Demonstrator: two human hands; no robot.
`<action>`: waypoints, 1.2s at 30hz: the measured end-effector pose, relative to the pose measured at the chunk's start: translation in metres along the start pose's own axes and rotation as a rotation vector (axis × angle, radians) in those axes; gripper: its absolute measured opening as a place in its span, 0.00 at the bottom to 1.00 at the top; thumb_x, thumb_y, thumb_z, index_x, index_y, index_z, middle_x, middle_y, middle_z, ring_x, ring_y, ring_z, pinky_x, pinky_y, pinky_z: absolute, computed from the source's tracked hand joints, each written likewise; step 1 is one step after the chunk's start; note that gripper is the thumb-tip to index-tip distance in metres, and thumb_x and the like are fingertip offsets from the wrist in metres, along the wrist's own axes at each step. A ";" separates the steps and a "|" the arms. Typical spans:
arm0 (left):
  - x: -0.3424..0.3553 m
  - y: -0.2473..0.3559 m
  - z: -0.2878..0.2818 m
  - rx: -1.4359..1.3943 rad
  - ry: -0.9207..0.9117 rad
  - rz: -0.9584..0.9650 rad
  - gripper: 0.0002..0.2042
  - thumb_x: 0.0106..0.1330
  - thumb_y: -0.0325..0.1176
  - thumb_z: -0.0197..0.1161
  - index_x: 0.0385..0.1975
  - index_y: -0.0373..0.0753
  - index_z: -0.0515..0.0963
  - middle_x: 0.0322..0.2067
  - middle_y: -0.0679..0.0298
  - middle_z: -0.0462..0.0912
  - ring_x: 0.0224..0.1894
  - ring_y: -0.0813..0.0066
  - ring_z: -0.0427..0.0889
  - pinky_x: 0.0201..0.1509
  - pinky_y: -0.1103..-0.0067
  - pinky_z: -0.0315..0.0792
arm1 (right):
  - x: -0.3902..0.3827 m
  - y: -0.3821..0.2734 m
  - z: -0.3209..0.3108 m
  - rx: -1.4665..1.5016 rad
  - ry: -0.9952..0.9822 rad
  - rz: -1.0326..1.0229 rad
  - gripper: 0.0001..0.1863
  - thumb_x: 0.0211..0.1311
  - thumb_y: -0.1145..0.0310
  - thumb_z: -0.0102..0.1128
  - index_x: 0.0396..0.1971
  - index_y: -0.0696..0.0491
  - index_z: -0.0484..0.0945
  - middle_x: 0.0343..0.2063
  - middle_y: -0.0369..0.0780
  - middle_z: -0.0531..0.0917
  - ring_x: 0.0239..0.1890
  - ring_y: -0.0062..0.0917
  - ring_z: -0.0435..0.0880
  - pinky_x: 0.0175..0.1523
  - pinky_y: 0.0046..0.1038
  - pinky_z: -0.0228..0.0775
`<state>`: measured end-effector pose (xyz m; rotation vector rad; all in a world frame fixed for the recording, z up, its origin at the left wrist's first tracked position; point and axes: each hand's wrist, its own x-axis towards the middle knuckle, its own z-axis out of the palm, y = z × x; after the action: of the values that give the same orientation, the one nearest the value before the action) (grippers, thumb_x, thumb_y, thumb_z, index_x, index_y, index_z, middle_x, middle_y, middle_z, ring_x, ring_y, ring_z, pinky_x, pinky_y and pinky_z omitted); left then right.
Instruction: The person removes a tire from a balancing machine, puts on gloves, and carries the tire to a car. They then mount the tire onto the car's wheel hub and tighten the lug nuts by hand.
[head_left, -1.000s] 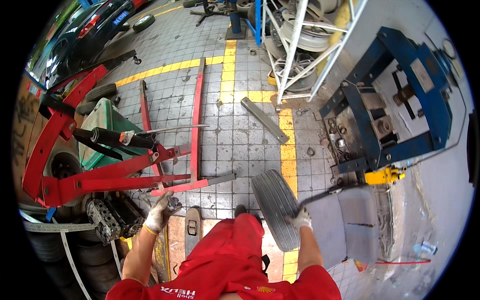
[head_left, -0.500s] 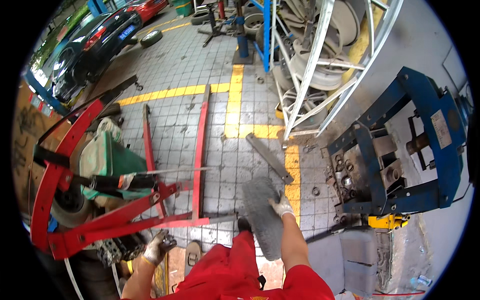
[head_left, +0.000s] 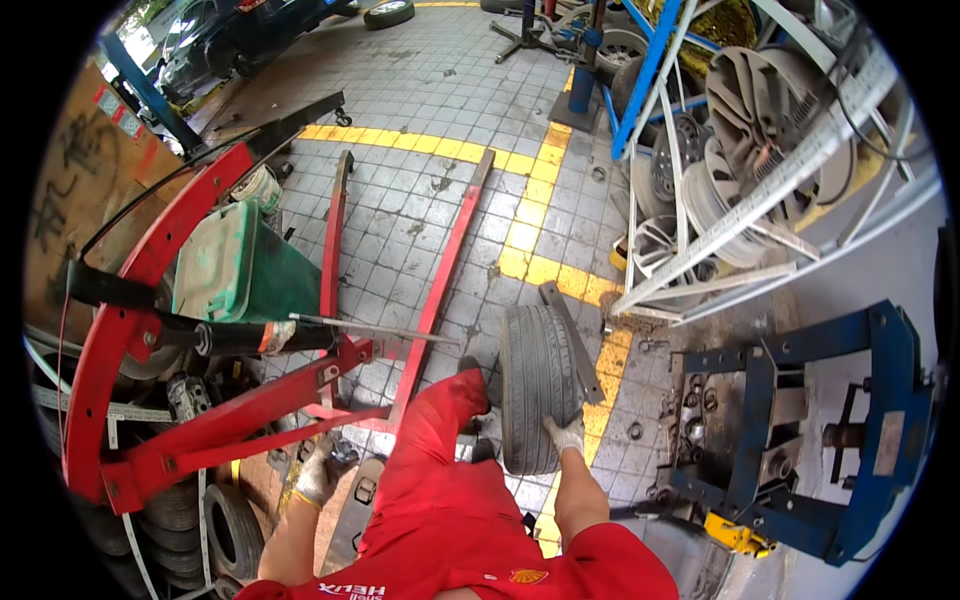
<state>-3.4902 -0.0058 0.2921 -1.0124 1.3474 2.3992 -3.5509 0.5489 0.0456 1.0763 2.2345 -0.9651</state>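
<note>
- Black tyre (head_left: 538,385), upright, has moved farther, now just left of the bar (head_left: 581,360): apparently being rolled.
- Right hand (head_left: 567,436) touches its near right edge; grip unclear.
- Left hand (head_left: 317,476) holds a metal part (head_left: 343,455).

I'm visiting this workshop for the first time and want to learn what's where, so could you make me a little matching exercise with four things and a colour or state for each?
Things
1. Tyre beside the person's legs
2. Lidded bin
3. Floor hoist with long legs
4. Heavy frame at the far right

Colours and states
A. Mostly blue
B. Touched by the gloved right hand
C. Mostly red
D. Green

Right pairs: 1-B, 2-D, 3-C, 4-A
</note>
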 end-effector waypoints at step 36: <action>0.244 0.074 0.265 -0.057 0.351 -0.118 0.21 0.79 0.43 0.63 0.67 0.43 0.76 0.52 0.60 0.87 0.50 0.53 0.89 0.63 0.56 0.83 | 0.341 -0.403 -0.154 -0.183 -0.227 -0.128 0.71 0.51 0.25 0.69 0.83 0.59 0.50 0.78 0.59 0.65 0.81 0.50 0.64 0.83 0.41 0.57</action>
<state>-3.8299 0.1340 0.2746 -1.5406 1.2828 2.2582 -4.0910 0.6492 0.0739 0.7145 2.1740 -0.8666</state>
